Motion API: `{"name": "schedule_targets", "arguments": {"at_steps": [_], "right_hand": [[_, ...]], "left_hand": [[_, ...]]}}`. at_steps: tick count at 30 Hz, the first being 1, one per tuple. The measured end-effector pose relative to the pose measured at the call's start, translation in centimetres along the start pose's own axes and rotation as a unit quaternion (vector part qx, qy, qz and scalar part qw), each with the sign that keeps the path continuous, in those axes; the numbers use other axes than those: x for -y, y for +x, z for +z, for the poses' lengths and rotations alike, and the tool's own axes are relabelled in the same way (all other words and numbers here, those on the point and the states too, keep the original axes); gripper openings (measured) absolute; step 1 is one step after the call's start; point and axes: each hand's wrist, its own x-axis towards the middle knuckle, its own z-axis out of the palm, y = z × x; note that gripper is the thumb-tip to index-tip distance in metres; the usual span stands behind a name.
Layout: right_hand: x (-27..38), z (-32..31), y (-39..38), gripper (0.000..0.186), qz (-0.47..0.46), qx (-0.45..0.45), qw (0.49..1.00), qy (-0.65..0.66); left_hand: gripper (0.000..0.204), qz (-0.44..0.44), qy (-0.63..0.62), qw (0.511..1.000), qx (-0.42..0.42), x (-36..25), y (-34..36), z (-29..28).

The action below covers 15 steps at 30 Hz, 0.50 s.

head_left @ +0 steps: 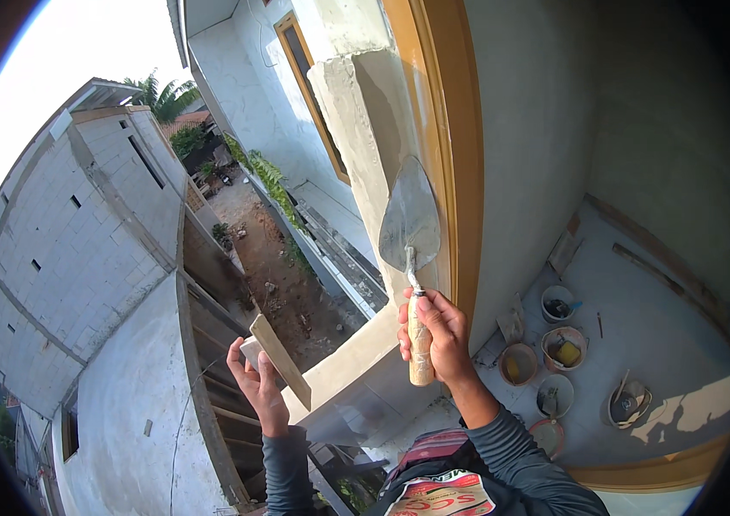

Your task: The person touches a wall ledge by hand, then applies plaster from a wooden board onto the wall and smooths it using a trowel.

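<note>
My right hand (440, 331) is closed around the wooden handle of a pointed trowel (410, 219). The grey metal blade points away from me and overlaps the plastered wall edge (365, 129) beside a yellow-brown wooden frame (459, 146); whether it touches the plaster I cannot tell. Darker, damp-looking plaster shows above the blade's tip. At the lower left, my left hand (263, 391) is closed on a narrow wooden board (280, 361), seen nearly edge-on, with a pale block against its back. The board's lower end is by the plastered ledge (356, 348).
Several buckets (564, 348) stand on the floor at the right, some with tools inside. Wooden planks (657, 267) lie beyond them. Past the ledge is a drop to a dirt path (270, 292). A grey block building (81, 224) rises at the left.
</note>
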Motion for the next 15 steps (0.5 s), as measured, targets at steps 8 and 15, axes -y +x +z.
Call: {"name": "schedule_targets", "arguments": {"at_steps": [8,15], "right_hand": [[-1.2,-0.5,-4.0,0.037,-0.039,-0.071,0.986,-0.148],[11.2,4.1,1.4,0.043,-0.173,0.027,0.924,-0.339]], "left_hand": [[0.048,-0.104,-0.143,0.984,-0.025,4.3,-0.7,-2.5],[0.047,-0.223,-0.324,0.92,-0.006,12.1,-1.5,-5.4]]}}
